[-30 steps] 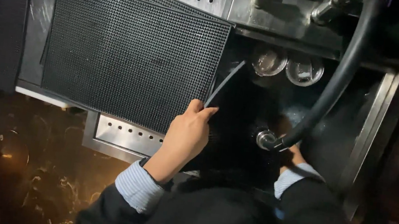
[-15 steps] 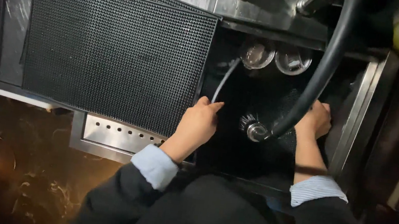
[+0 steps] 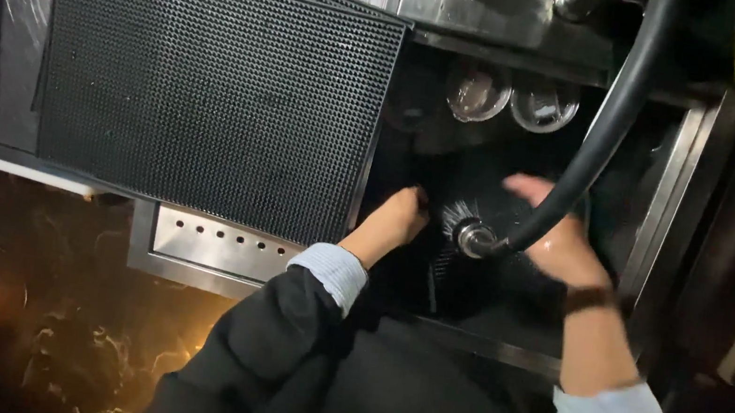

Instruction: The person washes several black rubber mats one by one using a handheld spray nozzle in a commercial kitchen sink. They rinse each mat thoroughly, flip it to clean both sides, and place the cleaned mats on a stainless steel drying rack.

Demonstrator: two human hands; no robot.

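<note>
- Far left, a black studded rubber mat lies flat on the perforated steel counter, its right edge hanging just over the dark sink well.
- The left hand dips into the well beside that mat edge, fingers curled down into shadow; whether they grip anything, I cannot tell.
- Centre now: a metal spray nozzle throws a fan of water, fed by a thick black hose arching up and out of view.
- The right hand sits just behind the nozzle, fingers spread loosely around the hose end, steadying rather than clamping.
- Two upturned glasses stand at the back of the well, apart from both hands.
- Good practice here, I'd judge: keep the jet low inside the well, aim it away from the glasses, hold the hose near the nozzle.
</note>
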